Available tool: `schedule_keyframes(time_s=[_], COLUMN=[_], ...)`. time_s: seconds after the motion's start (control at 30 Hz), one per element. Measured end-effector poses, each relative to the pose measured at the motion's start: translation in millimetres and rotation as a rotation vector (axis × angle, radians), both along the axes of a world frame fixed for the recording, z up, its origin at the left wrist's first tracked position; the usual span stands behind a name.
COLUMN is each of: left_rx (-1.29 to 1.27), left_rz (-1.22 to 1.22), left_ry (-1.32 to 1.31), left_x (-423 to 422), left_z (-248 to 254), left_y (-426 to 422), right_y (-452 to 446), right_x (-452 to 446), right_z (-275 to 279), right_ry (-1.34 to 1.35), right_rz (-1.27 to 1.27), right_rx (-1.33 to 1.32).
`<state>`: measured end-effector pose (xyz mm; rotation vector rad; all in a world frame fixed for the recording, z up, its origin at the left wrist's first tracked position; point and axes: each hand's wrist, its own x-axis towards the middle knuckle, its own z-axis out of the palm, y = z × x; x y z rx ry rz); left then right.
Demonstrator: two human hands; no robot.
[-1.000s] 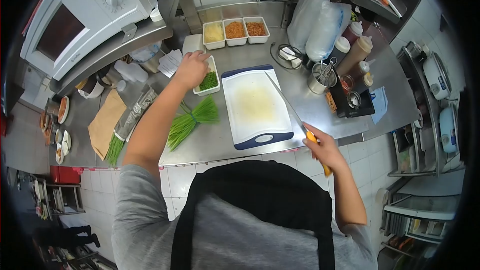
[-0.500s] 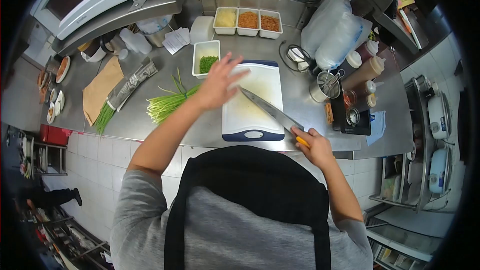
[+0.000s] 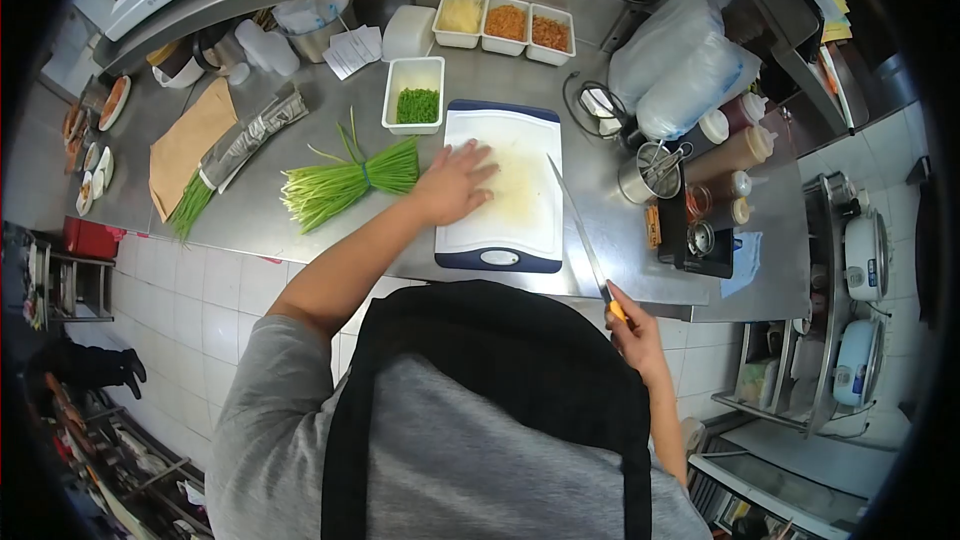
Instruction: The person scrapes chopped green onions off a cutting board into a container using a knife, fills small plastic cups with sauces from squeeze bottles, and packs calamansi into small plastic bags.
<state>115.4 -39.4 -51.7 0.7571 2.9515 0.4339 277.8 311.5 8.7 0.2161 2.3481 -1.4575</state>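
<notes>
My left hand [image 3: 455, 185] lies with its fingers spread over the left half of a white cutting board [image 3: 525, 210] with dark blue ends. My right hand [image 3: 636, 332] is closed around the yellow handle of a long knife [image 3: 583, 235]. The blade points away from me, just beyond the board's right edge. Left of the board lies a tied bunch of green chives [image 3: 330, 190], close to my left wrist. Behind it stands a white container [image 3: 414, 70] with chopped green pieces [image 3: 417, 106] inside.
Three white tubs [image 3: 506, 45] with yellow and orange-brown fillings stand at the back. Wrapped greens [image 3: 255, 145] lie beside brown paper [image 3: 190, 145] on the left. To the right are a metal pot [image 3: 640, 180] with utensils, sauce bottles [image 3: 735, 153], a black tray [image 3: 690, 250] and plastic bags [image 3: 675, 80].
My left hand has come down and nearer, onto the board. My right hand has drawn the knife off the board to its right side, and the blade now points more directly away.
</notes>
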Motion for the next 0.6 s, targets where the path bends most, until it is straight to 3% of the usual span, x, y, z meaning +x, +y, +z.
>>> schedule_keyframes(time_s=[0.07,0.17,0.27,0.37,0.6], left_rx=[-0.018,0.077,-0.029,-0.015,0.128], left_rz=[-0.075,0.221,0.26,0.064,0.177], left_ry=[0.09,0.191,0.118,0.059,0.097], left_x=[21.1,32.5,32.0,40.7,71.7], left_z=[9.9,-12.0,-14.4,-2.3,-15.6], left_y=[-0.2,-7.9,-6.1,7.9,-34.2], right_y=[-10.1,-26.2,-53.1,-79.3,-95.3], right_x=[8.5,19.9,23.9,18.6,9.6], right_z=[-15.3,-44.0,-40.9,-28.0,-24.9], right_ry=[0.033,0.164,0.146,0.175,0.41], right_rz=[-0.053,-0.043,-0.032,0.04,0.101], right_rx=[0.056,0.104,0.111,0.132,0.46])
